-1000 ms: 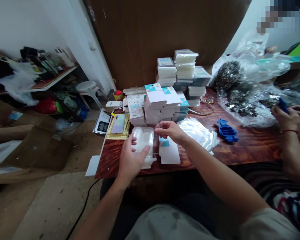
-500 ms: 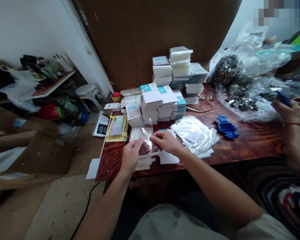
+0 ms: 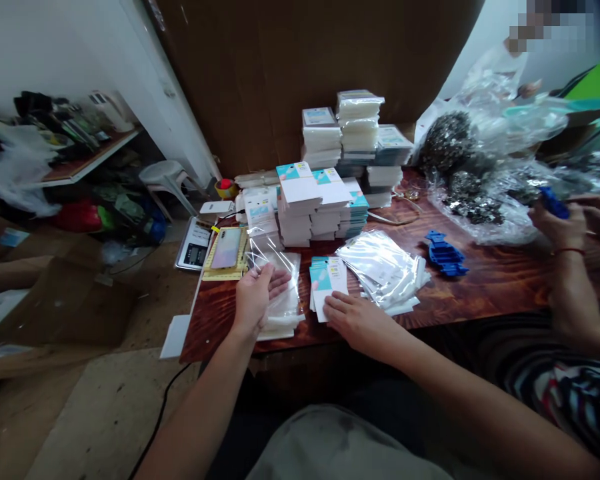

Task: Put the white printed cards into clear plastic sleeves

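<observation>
My left hand (image 3: 254, 300) pinches a clear plastic bag (image 3: 273, 257) between thumb and fingers, above a stack of clear bags (image 3: 283, 327) at the table's front edge. To its right lies a small pile of white and teal cards (image 3: 322, 275). The fingers of my right hand (image 3: 360, 320) rest, slightly spread, on the lower edge of the top card. Right of the cards is a fanned heap of filled clear sleeves (image 3: 385, 270). Stacks of cards (image 3: 300, 200) stand behind.
Taller packed stacks (image 3: 357, 127) stand at the back. A phone (image 3: 227, 248) and a scale (image 3: 195, 247) are at the left. Right of the sleeves lies a blue plastic piece (image 3: 445, 253). Another person's hand (image 3: 560, 223) holds a blue object near bagged silvery parts (image 3: 485, 193).
My right hand has left the clear bag by my left hand and moved right and down onto the card pile. The view has shifted slightly.
</observation>
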{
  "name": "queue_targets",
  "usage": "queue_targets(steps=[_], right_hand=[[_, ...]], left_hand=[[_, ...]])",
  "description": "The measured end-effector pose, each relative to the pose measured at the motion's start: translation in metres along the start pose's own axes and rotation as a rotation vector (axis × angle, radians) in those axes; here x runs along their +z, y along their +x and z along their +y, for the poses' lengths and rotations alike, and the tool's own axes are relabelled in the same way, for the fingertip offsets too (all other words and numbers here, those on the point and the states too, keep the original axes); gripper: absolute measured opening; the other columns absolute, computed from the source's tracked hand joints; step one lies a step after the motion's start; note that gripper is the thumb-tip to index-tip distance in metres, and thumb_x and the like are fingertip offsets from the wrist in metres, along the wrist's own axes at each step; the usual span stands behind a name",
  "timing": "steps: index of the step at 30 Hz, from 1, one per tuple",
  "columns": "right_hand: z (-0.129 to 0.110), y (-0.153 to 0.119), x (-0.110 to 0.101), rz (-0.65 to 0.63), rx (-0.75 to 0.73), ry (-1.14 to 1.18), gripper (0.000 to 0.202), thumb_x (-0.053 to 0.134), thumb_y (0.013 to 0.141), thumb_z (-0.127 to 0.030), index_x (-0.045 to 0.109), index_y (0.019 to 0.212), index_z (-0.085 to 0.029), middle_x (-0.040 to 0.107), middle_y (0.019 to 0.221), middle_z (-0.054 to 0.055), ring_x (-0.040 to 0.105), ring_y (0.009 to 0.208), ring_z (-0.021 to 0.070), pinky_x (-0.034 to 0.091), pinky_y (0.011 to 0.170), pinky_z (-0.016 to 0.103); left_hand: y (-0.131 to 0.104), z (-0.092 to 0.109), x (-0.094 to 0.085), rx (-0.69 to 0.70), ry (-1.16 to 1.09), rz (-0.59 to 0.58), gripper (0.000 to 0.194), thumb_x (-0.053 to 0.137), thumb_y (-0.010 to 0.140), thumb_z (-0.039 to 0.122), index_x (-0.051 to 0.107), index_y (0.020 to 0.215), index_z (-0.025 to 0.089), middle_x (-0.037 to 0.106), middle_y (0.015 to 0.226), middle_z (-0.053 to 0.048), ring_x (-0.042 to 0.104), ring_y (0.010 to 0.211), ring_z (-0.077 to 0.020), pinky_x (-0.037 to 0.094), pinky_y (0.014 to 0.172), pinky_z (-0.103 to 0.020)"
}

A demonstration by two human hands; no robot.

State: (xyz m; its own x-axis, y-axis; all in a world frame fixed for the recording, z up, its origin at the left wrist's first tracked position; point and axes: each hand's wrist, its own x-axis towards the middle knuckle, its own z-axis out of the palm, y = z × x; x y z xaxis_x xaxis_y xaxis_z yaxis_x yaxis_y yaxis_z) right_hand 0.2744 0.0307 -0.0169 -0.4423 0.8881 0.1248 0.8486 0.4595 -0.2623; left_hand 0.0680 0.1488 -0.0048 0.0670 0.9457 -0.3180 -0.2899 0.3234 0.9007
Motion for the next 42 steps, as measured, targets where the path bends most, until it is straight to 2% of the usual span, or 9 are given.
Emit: queue_targets(steps=[3,5,7,12,23,30,35,38,42], right_hand=[[0.007,-0.011,-0.013,0.287,0.143,0.100,0.029,0.052,0.091,-0.017,0.067,0.116,-0.021,0.072,0.110,0.011,0.067,0.102,0.0249,0.054,0.089,0.036],[0.006,-0.018,-0.024,0.651,0.420,0.204,0.022,0.055,0.092,-0.026,0.068,0.110,-0.022,0.074,0.098,0.010,0.071,0.086,0.0244,0.057,0.078,0.036],[-0.001,-0.018,-0.032,0.813,0.656,0.497,0.020,0.059,0.091,-0.039,0.067,0.096,-0.022,0.072,0.078,0.006,0.069,0.063,0.0212,0.056,0.058,0.032],[-0.018,0.001,-0.017,0.450,0.794,1.266,0.038,0.066,0.080,-0.058,0.056,0.077,-0.022,0.058,0.050,-0.004,0.051,0.032,0.0134,0.037,0.028,0.022],[-0.027,0.034,0.016,0.765,0.849,1.297,0.041,0.066,0.081,-0.061,0.050,0.085,-0.023,0.064,0.060,-0.004,0.062,0.040,0.0163,0.052,0.036,0.027],[-0.025,0.042,0.020,0.275,0.485,1.590,0.038,0.076,0.075,-0.052,0.060,0.087,-0.019,0.068,0.071,0.001,0.065,0.054,0.0152,0.049,0.042,0.023],[-0.027,0.053,0.023,0.594,0.610,1.413,0.045,0.081,0.071,-0.047,0.056,0.102,-0.024,0.066,0.082,-0.002,0.061,0.056,0.0120,0.050,0.049,0.023],[-0.024,0.053,0.016,0.597,0.603,1.360,0.052,0.081,0.070,-0.045,0.060,0.111,-0.023,0.069,0.097,0.003,0.066,0.073,0.0162,0.054,0.061,0.027],[0.016,0.032,0.000,0.633,0.717,1.248,0.036,0.073,0.075,-0.051,0.068,0.089,-0.019,0.070,0.080,0.004,0.063,0.068,0.0176,0.051,0.058,0.029]], left_hand=[[0.005,-0.001,0.001,-0.004,-0.086,0.008,0.023,0.071,0.085,0.030,0.060,0.097,0.014,0.075,0.094,-0.014,0.074,0.087,-0.0228,0.059,0.082,-0.037],[0.009,-0.003,0.000,-0.001,-0.136,0.012,0.022,0.073,0.083,0.028,0.060,0.095,0.014,0.075,0.092,-0.013,0.074,0.088,-0.0224,0.058,0.085,-0.039],[0.011,-0.005,0.000,0.002,-0.178,0.008,0.022,0.074,0.082,0.027,0.060,0.092,0.014,0.075,0.089,-0.011,0.074,0.086,-0.0212,0.058,0.086,-0.038],[0.008,-0.008,0.005,-0.027,-0.222,-0.015,0.019,0.073,0.082,0.025,0.060,0.090,0.014,0.075,0.087,-0.011,0.074,0.083,-0.0196,0.058,0.082,-0.033],[-0.011,-0.013,0.016,-0.027,-0.205,-0.006,0.033,0.082,0.069,0.032,0.061,0.090,0.016,0.072,0.078,-0.001,0.071,0.073,-0.0174,0.056,0.069,-0.029],[-0.017,-0.006,0.014,-0.069,-0.250,-0.106,0.034,0.081,0.071,0.024,0.069,0.101,0.015,0.075,0.099,-0.007,0.072,0.087,-0.0217,0.058,0.078,-0.032],[-0.033,-0.001,0.018,-0.091,-0.117,-0.292,0.038,0.079,0.074,0.028,0.068,0.109,0.017,0.074,0.106,-0.009,0.072,0.091,-0.0248,0.059,0.074,-0.034],[-0.038,-0.001,0.019,-0.124,0.084,-0.368,0.039,0.077,0.075,0.034,0.068,0.109,0.017,0.075,0.098,-0.010,0.072,0.076,-0.0238,0.058,0.062,-0.033],[-0.032,0.000,0.013,-0.051,0.542,-0.458,0.046,0.067,0.081,0.052,0.065,0.110,0.016,0.072,0.080,-0.011,0.068,0.062,-0.0247,0.052,0.055,-0.034]])
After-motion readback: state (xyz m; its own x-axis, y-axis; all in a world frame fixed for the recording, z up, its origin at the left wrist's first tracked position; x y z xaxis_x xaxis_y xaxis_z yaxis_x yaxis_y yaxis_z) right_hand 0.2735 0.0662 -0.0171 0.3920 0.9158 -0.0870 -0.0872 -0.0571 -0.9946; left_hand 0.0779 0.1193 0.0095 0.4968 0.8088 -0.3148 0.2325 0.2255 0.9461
